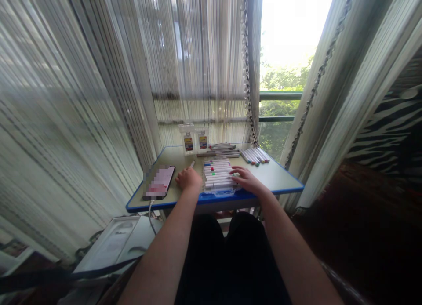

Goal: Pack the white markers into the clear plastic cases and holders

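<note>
My left hand [189, 178] is closed at the table's left side, with the end of a white marker [193, 164] sticking out beyond its fingers. Just to the right lies a clear plastic case [220, 192] holding a row of white markers [217, 169] with blue, red and green bands. Over the right end of that row, my right hand [244, 178] rests with its fingers stretched out and apart. Whether its fingertips press on a marker is too small to tell.
Left on the blue-edged table [280, 184] lies a phone [160, 182] with a white cable [150, 215]. Two clear containers [187, 142] stand at the back. Grey-looking markers [222, 153] lie behind the case, and more white markers [255, 156] fan out at right.
</note>
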Demonstrator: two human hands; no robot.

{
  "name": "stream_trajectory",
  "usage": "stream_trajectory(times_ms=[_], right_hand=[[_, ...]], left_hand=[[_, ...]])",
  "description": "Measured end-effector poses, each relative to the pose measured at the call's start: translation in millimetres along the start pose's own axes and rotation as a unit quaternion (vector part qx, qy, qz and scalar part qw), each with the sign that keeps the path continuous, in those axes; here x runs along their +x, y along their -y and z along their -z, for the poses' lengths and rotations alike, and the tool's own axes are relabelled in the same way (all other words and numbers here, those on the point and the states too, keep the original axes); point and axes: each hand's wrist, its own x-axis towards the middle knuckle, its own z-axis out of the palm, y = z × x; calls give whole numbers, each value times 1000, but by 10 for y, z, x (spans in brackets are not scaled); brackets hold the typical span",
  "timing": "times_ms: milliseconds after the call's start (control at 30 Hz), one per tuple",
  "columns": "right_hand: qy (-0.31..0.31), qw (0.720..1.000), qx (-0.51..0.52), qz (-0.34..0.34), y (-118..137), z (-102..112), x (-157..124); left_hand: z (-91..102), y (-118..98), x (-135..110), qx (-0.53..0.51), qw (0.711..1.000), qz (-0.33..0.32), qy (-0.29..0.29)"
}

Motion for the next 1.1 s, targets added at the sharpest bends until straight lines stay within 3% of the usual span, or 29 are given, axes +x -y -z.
stream_trajectory(times_ms=[533,1100], right_hand=[[1,996,87,3,35,9,22],[5,996,90,-8,90,23,9]], left_hand=[[34,-5,-6,37,999,-18,21],[30,22,-15,41,998,-49,18]])
